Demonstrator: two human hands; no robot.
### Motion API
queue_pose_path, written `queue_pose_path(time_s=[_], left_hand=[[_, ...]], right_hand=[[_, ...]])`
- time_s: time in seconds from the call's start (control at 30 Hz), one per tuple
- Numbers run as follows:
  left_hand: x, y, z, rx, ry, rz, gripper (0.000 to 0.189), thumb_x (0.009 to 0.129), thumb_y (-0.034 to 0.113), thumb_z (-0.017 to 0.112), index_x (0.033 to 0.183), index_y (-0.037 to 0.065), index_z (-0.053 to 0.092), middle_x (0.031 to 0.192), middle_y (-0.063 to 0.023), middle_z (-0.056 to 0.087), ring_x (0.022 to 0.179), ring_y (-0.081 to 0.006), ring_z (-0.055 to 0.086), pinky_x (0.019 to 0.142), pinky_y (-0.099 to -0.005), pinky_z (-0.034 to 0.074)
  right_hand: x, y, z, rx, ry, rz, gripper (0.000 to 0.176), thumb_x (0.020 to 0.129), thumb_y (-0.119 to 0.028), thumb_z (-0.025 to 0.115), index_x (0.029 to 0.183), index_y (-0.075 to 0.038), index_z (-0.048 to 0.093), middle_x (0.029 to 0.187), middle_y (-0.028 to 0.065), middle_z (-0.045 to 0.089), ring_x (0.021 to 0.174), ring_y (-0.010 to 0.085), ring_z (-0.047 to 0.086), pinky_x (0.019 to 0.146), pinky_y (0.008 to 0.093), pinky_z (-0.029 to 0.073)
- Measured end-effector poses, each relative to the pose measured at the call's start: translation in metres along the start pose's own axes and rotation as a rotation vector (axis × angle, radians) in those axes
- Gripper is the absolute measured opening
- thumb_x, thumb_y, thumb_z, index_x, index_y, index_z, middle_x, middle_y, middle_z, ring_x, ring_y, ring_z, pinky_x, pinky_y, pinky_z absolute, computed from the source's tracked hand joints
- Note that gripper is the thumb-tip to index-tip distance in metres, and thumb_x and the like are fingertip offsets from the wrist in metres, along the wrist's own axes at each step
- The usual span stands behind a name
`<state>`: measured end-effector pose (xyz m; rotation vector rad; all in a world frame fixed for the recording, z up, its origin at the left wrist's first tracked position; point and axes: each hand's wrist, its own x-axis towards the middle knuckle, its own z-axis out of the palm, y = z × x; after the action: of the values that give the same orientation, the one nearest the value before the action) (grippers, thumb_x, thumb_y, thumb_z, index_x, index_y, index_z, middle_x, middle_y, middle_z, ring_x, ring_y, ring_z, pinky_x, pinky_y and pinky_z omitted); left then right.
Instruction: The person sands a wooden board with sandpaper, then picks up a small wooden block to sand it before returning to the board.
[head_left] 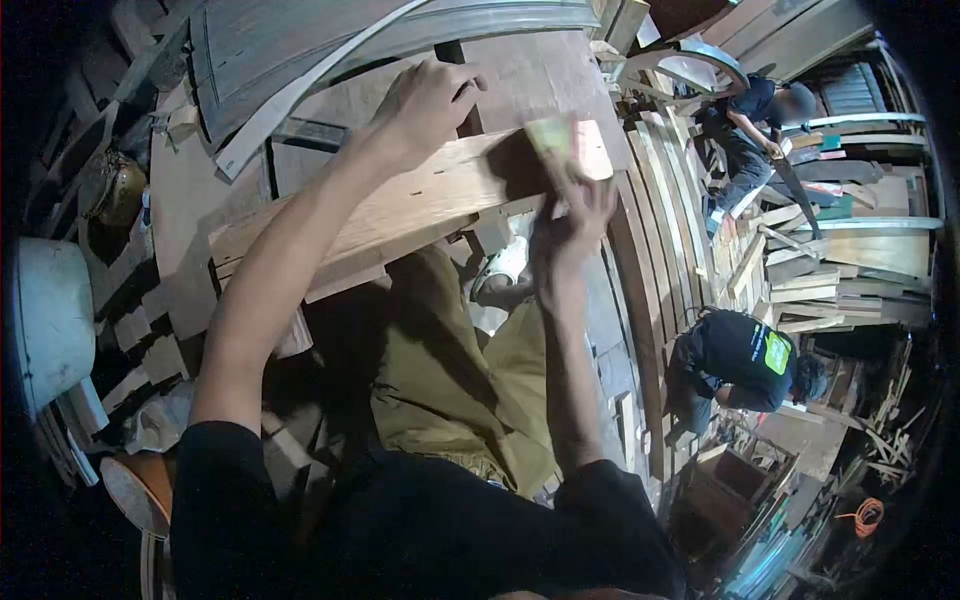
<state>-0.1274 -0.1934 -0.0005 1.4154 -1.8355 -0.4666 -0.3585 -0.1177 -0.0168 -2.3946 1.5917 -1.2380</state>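
Observation:
A long pale wooden board lies across in front of my lap. My right hand is closed around a small flat block with greenish and pinkish patches, at the board's right end. Motion smears the block, and I cannot tell its exact kind. A dark shadow falls on the wood beside it. Over the board's far edge is my left hand, its fingers loosely bent and thumb apart, with nothing in them. Small dark marks dot the board's face.
Wide wooden panels and a curved strip lie beyond the board. Long planks run along the right. One person sits with a saw; another person bends over nearby. A white container stands left.

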Motion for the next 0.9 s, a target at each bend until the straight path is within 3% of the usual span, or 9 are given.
queue_pose_path(time_s=[0.07, 0.27, 0.33, 0.43, 0.5, 0.57, 0.63, 0.7, 0.9], left_hand=[[0.004, -0.004, 0.002, 0.004, 0.004, 0.036, 0.023, 0.096, 0.017, 0.059, 0.108, 0.004, 0.073, 0.072, -0.0178, 0.067, 0.065, -0.027, 0.066, 0.068, -0.0407, 0.052], [0.0, 0.009, -0.007, 0.008, -0.017, -0.012, 0.024, 0.096, 0.02, 0.059, 0.104, 0.005, 0.075, 0.086, -0.0219, 0.071, 0.078, -0.035, 0.069, 0.074, -0.0435, 0.054], [0.007, -0.002, -0.003, 0.087, -0.009, 0.061, 0.026, 0.097, 0.023, 0.058, 0.104, 0.003, 0.074, 0.091, -0.0233, 0.072, 0.086, -0.0405, 0.071, 0.079, -0.0467, 0.055], [0.004, 0.004, -0.003, 0.054, 0.012, 0.058, 0.023, 0.096, 0.015, 0.056, 0.107, 0.006, 0.075, 0.072, -0.0188, 0.067, 0.06, -0.0262, 0.064, 0.065, -0.0386, 0.052], [-0.002, 0.011, -0.008, -0.002, -0.032, -0.007, 0.024, 0.098, 0.016, 0.055, 0.109, 0.005, 0.074, 0.073, -0.0188, 0.067, 0.062, -0.0277, 0.065, 0.067, -0.0382, 0.052], [-0.001, 0.015, -0.013, 0.014, -0.018, 0.001, 0.025, 0.098, 0.016, 0.055, 0.11, 0.006, 0.074, 0.075, -0.0187, 0.067, 0.065, -0.029, 0.066, 0.068, -0.0382, 0.052], [0.007, 0.0, -0.005, 0.055, 0.092, 0.14, 0.022, 0.098, 0.012, 0.055, 0.105, 0.007, 0.075, 0.083, -0.016, 0.069, 0.074, -0.0233, 0.067, 0.067, -0.0363, 0.051], [0.008, 0.006, -0.006, -0.064, 0.149, 0.038, 0.022, 0.095, 0.015, 0.055, 0.1, 0.006, 0.074, 0.075, -0.0183, 0.067, 0.075, -0.0366, 0.068, 0.068, -0.0445, 0.052], [0.011, 0.029, -0.053, -0.041, 0.37, 0.172, 0.022, 0.096, 0.015, 0.054, 0.104, 0.006, 0.073, 0.086, -0.0119, 0.072, 0.082, -0.0267, 0.066, 0.078, -0.0388, 0.05]], right_hand=[[-0.018, -0.03, -0.006, 0.194, -0.268, -0.032, 0.057, 0.071, 0.01, 0.066, 0.123, -0.011, 0.074, 0.13, 0.0113, 0.07, 0.122, 0.0318, 0.062, 0.125, 0.0538, 0.025], [-0.003, -0.012, 0.003, 0.226, 0.057, 0.205, 0.046, 0.084, 0.011, 0.061, 0.123, -0.009, 0.074, 0.123, 0.0146, 0.071, 0.119, 0.0346, 0.063, 0.116, 0.0465, 0.04], [-0.017, -0.032, 0.002, 0.231, -0.135, -0.049, 0.05, 0.082, 0.009, 0.062, 0.128, -0.008, 0.072, 0.123, 0.013, 0.072, 0.12, 0.0345, 0.063, 0.119, 0.0469, 0.036], [-0.011, -0.018, -0.004, 0.028, -0.189, -0.185, 0.038, 0.086, -0.009, 0.066, 0.123, -0.014, 0.076, 0.125, 0.0063, 0.073, 0.122, 0.0359, 0.062, 0.116, 0.0507, 0.039], [0.004, -0.008, -0.006, 0.122, 0.132, 0.146, 0.049, 0.075, 0.001, 0.067, 0.121, -0.013, 0.076, 0.127, 0.0065, 0.071, 0.115, 0.0376, 0.064, 0.111, 0.047, 0.043], [-0.001, -0.019, 0.0, 0.148, 0.006, 0.209, 0.054, 0.071, 0.002, 0.068, 0.123, -0.012, 0.074, 0.129, 0.0118, 0.069, 0.116, 0.0394, 0.063, 0.111, 0.0455, 0.044], [-0.014, -0.041, 0.008, 0.293, -0.167, -0.141, 0.055, 0.073, 0.005, 0.067, 0.125, -0.009, 0.072, 0.125, 0.0082, 0.072, 0.119, 0.0355, 0.062, 0.119, 0.0522, 0.036], [-0.018, -0.059, 0.001, 0.33, -0.303, -0.314, 0.053, 0.073, 0.002, 0.069, 0.125, -0.011, 0.073, 0.122, 0.0106, 0.073, 0.118, 0.0339, 0.063, 0.123, 0.0554, 0.029], [-0.005, -0.039, 0.012, 0.134, 0.008, 0.039, 0.054, 0.071, 0.003, 0.065, 0.122, -0.013, 0.075, 0.114, 0.0173, 0.07, 0.113, 0.0342, 0.063, 0.121, 0.0582, 0.029]])
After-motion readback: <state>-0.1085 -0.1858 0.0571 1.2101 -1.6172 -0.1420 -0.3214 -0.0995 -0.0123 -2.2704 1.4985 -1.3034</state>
